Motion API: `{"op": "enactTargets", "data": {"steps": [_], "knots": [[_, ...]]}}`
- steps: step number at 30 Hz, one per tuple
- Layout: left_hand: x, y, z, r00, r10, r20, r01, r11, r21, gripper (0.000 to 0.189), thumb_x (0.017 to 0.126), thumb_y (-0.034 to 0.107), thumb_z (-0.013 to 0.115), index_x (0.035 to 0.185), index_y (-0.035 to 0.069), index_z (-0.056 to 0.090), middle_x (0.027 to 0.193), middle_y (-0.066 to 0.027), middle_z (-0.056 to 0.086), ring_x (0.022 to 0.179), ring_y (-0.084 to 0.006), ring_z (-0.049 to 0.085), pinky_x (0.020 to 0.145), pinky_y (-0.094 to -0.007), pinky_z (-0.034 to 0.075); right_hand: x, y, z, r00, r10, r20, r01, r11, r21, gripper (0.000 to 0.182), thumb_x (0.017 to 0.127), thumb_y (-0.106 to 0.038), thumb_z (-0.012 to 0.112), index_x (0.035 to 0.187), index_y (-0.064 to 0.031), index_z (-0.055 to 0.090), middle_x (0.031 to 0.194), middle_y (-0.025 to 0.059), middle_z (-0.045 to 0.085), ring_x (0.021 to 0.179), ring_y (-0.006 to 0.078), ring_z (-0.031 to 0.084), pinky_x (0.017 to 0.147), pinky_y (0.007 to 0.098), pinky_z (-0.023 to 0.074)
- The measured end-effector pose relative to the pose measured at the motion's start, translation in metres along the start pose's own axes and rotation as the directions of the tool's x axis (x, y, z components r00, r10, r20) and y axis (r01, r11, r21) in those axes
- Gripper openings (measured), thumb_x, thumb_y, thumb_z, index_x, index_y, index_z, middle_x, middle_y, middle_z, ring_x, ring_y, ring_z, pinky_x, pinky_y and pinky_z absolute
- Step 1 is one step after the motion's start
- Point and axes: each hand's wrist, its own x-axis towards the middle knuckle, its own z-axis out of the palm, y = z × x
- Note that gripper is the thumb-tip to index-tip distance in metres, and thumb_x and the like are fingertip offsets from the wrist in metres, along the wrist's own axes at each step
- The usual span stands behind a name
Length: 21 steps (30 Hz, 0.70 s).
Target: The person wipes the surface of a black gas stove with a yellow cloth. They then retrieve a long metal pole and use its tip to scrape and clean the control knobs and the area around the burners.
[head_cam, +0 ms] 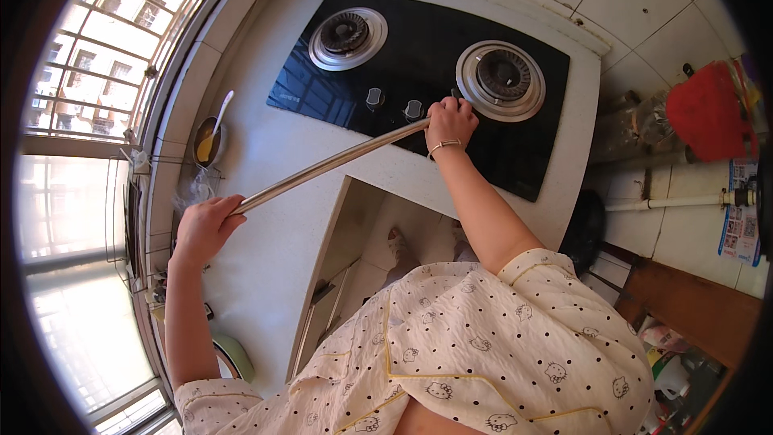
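Observation:
A long, slim metal rod slants across the front of the gas stove and over the white counter. My left hand grips its lower end, above the counter near the window side. Around the other end my right hand is closed, over the stove's black glass top beside the right burner. A small dark piece shows just past my right fingers; I cannot tell whether it belongs to the rod. Two control knobs sit left of my right hand, and the left burner is farther back. Neither burner shows a flame.
At the left, a bowl with a spoon stands by the window ledge, near a clear plastic bag. A green rounded object lies lower on the counter. A red cloth-like item hangs at the right wall.

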Motion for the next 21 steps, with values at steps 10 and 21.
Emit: {"op": "enactTargets", "data": {"steps": [10,21], "knots": [[-0.013,-0.003,0.056,0.995,0.077,-0.066,-0.082,0.995,-0.065,0.027,0.084,0.025,0.07,0.107,0.012,0.065,0.079,-0.0091,0.065,0.067,-0.0336,0.062,0.06,-0.0435,0.049,-0.019,0.021,0.007,0.986,0.052,-0.157,-0.041,0.997,0.07,0.008,0.082,-0.024,0.072,0.084,-0.0161,0.069,0.114,0.004,0.061,0.127,0.0363,0.043,0.104,0.0511,0.0324],[-0.047,0.029,0.049,0.996,-0.031,0.08,0.044,0.984,-0.173,0.026,0.085,0.023,0.069,0.107,0.011,0.064,0.078,-0.0106,0.065,0.069,-0.0341,0.063,0.063,-0.0437,0.05,-0.012,0.024,0.006,0.988,-0.146,-0.048,0.146,0.989,-0.001,0.009,0.082,-0.021,0.069,0.085,-0.0123,0.067,0.108,0.0042,0.064,0.125,0.0357,0.047,0.102,0.0499,0.0377]]}}
